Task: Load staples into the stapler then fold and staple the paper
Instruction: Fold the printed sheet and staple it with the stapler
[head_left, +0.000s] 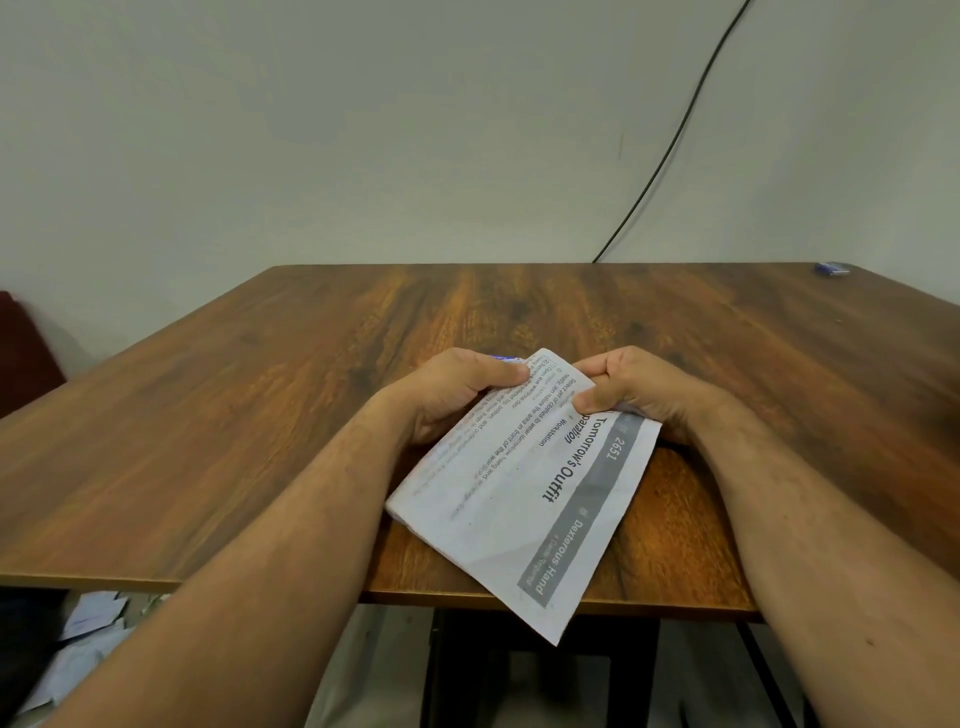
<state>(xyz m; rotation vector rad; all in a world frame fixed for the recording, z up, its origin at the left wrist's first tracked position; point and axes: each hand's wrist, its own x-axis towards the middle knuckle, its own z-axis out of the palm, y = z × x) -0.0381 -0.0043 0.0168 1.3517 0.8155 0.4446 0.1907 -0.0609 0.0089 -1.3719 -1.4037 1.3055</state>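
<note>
A folded printed paper (524, 499) lies slanted over the near edge of the wooden table (311, 395), its lower corner hanging past the edge. My left hand (457, 389) grips the paper's far left side, thumb on top. A bit of a blue object (501, 357), possibly the stapler, shows just beyond the left fingers; most of it is hidden. My right hand (634, 387) pinches the paper's far right corner between thumb and fingers.
A small blue box (832, 268) rests at the table's far right corner. A black cable (670, 140) runs down the wall behind the table. Loose papers (88, 634) lie on the floor at the lower left. A dark red seat (26, 353) stands at the left.
</note>
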